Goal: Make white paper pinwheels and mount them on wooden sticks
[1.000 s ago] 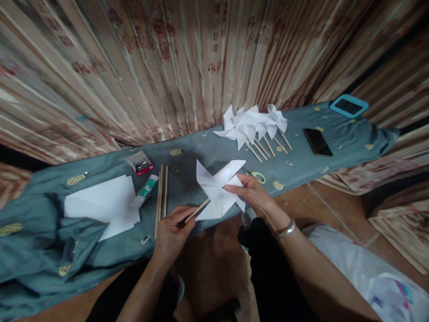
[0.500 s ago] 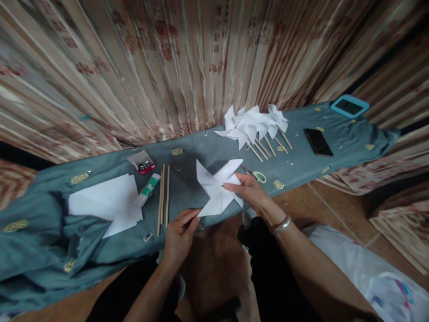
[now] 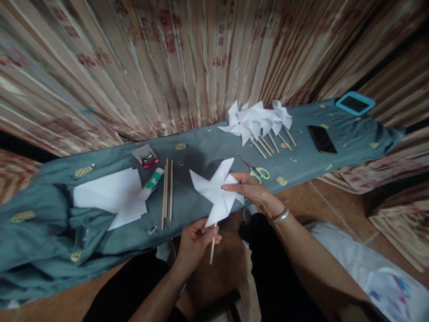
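On the worktop [image 3: 201, 141], white paper sheets [image 3: 115, 194] lie at nine o'clock from the held pinwheel [image 3: 214, 192]; the pin box [image 3: 151, 164] stands at ten. A green-and-white carton [image 3: 153, 182] sits by the paper's three o'clock edge, then loose sticks [image 3: 164, 194]. At seven o'clock, the left hand [image 3: 194, 243] has its fingers closed round the pinwheel's stick, whose end points to six. The right hand [image 3: 251, 190] pinches the paper near its centre, fingers nearly together. Scissors [image 3: 254, 169] lie at two, more pinwheels [image 3: 258, 121] at one, a phone [image 3: 322, 139] farther off at two.
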Motion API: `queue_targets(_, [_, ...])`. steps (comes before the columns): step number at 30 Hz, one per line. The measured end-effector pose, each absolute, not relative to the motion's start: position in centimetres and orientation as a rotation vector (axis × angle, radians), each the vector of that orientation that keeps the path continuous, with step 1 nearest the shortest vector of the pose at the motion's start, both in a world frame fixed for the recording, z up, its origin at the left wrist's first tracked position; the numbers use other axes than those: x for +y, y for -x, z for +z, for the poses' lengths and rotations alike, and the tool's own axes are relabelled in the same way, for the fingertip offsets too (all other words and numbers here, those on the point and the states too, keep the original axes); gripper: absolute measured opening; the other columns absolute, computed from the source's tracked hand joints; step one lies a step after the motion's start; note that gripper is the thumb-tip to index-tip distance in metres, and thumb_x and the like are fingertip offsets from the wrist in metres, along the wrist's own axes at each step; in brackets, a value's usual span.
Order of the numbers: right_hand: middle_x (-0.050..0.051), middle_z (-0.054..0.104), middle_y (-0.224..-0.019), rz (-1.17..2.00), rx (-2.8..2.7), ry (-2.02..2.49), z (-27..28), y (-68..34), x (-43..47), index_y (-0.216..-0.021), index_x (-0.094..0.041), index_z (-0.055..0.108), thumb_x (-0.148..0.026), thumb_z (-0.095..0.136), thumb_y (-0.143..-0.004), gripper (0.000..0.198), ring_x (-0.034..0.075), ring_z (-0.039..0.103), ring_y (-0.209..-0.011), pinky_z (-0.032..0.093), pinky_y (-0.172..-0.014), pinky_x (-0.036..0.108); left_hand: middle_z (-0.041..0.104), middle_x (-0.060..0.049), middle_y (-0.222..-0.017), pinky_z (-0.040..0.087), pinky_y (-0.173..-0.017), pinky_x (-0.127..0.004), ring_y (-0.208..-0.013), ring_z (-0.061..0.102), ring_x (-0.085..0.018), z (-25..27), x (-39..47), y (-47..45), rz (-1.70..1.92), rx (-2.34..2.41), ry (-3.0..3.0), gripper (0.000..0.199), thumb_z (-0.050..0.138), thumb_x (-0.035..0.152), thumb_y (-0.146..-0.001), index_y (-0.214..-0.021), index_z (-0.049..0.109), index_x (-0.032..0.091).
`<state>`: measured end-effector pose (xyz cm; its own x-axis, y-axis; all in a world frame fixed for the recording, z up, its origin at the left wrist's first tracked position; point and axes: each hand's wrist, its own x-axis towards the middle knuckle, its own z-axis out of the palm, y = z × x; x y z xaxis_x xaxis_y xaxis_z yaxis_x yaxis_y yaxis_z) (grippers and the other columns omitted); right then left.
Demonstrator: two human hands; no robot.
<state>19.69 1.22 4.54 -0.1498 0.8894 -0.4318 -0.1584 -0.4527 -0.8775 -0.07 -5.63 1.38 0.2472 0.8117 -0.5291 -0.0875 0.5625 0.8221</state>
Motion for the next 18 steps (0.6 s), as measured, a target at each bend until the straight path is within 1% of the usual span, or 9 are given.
queue_targets(6, [-0.002,0.070,-0.067,1.727,-0.895,1.316,4.36,-19.30,1.52,-0.073,-0.015,0.070,-0.033,0.086,-0.053,0.031,0.009,0.058,-0.054,0.043,-0.052,0.020,0.070,-0.004,-0.065,0.059,-0.057,-0.032,-0.055,0.068,-0.019,1.31,-5.74,0.08,0.698,1.161,-0.703,0.042,0.087,0.043,-0.048,-0.073,0.072,0.013])
queue_targets(10, [-0.002,0.071,-0.069,1.726,-0.885,1.324,4.45,-19.09,1.59,-0.075,-0.015,0.070,-0.032,0.085,-0.054,0.031,0.009,0.058,-0.056,0.044,-0.055,0.021,0.072,-0.005,-0.068,0.060,-0.058,-0.034,-0.056,0.069,-0.020,1.30,-5.73,0.09,0.696,1.168,-0.661,0.042,0.088,0.040,-0.048,-0.075,0.073,0.013])
queue_targets(13, [-0.002,0.071,-0.070,1.715,-0.863,1.337,4.56,-19.02,1.59,-0.074,-0.016,0.071,-0.031,0.086,-0.053,0.030,0.009,0.059,-0.057,0.045,-0.057,0.022,0.072,-0.006,-0.069,0.060,-0.059,-0.034,-0.057,0.069,-0.021,1.19,-5.74,0.09,0.697,1.170,-0.642,0.041,0.089,0.039,-0.048,-0.076,0.073,0.013])
queue_targets(18, [-0.002,0.071,-0.068,1.716,-0.854,1.335,4.65,-19.03,1.60,-0.074,-0.015,0.071,-0.030,0.086,-0.053,0.030,0.009,0.059,-0.055,0.045,-0.055,0.022,0.071,-0.006,-0.067,0.060,-0.058,-0.034,-0.056,0.069,-0.020,1.09,-5.75,0.06,0.701,1.172,-0.626,0.043,0.090,0.039,-0.046,-0.076,0.073,0.012])
